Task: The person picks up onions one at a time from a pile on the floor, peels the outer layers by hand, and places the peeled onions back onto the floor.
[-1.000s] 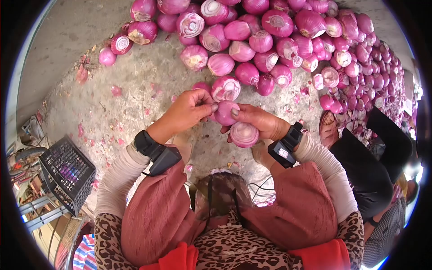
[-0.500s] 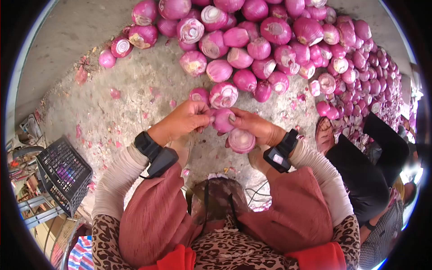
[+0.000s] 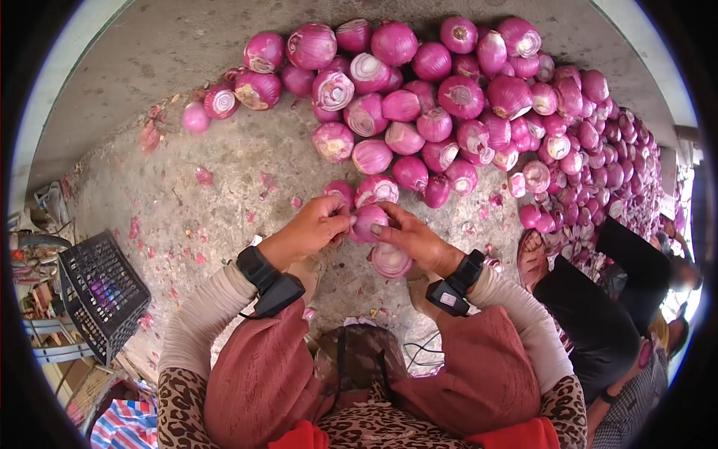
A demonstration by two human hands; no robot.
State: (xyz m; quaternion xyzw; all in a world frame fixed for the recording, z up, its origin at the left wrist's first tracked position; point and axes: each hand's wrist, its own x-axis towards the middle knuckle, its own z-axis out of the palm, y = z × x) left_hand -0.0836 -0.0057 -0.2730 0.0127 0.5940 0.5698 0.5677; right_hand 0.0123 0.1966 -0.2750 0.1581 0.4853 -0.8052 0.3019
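A rounded, smooth pink-purple onion [image 3: 368, 220], softly glossy, in the grip of both hands [image 3: 308, 233] [image 3: 421, 242].

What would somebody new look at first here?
Probably the big heap of bright purple-pink onions, sweeping across the top and down the right side. Next, in the middle, the left hand and right hand meet at a small onion, with a pale-ringed onion just below it. A black crate stands out at the far left.
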